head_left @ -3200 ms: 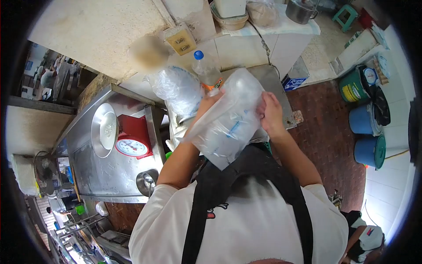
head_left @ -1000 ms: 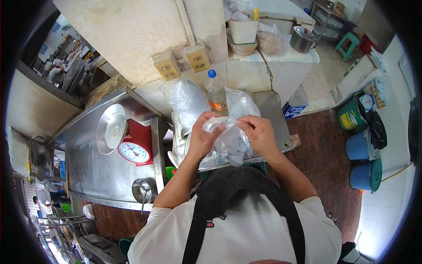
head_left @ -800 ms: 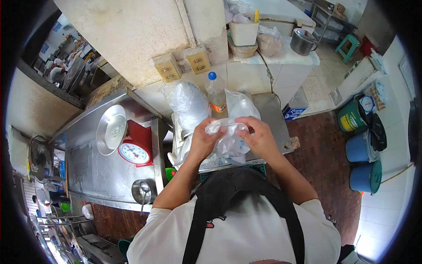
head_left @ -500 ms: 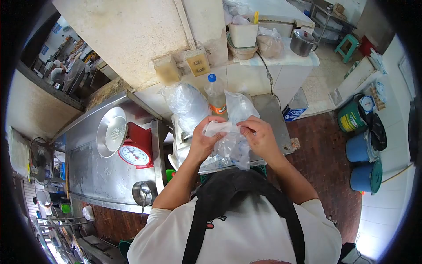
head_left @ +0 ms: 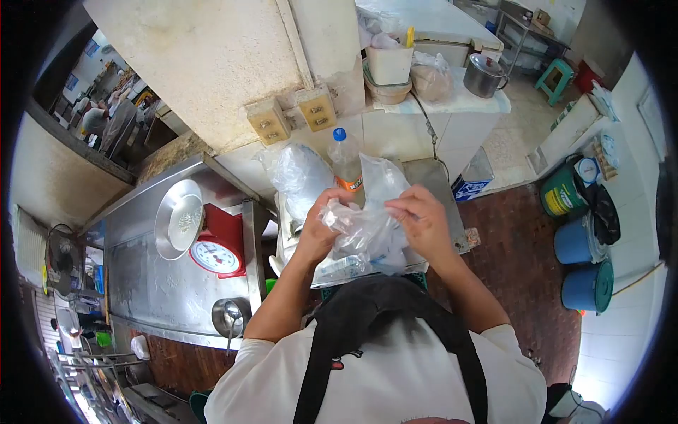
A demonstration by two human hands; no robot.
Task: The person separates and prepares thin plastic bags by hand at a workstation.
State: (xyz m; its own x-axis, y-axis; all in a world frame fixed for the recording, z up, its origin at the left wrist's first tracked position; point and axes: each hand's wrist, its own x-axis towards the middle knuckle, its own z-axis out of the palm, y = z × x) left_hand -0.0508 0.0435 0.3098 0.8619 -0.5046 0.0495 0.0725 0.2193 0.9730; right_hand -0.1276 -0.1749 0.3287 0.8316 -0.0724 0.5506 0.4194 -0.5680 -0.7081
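Note:
Between my two hands hangs a clear plastic bag [head_left: 367, 239], crumpled and spread out over the metal worktop [head_left: 436, 185]. My left hand [head_left: 321, 225] is closed on its bunched left side. Pinched fingers of my right hand [head_left: 424, 220] grip the bag's upper right part. Just behind it, another clear plastic bag [head_left: 383, 180] stands up from the worktop. A clear bottle [head_left: 345, 157] with a blue cap and an orange label stands near the wall. Left of the bottle sits a large, full-looking plastic bag [head_left: 300, 173].
On the steel table [head_left: 141, 283] at left stand a red scale [head_left: 224, 240] with a metal pan [head_left: 178, 219] and a pot [head_left: 231, 316] with a ladle. A lidded metal pot [head_left: 485, 74] rests on the back counter. Blue bins [head_left: 586, 286] line the right wall.
My right hand has shifted slightly right and opened out the bag, which was bunched more tightly between my hands. My left hand has moved slightly left and down.

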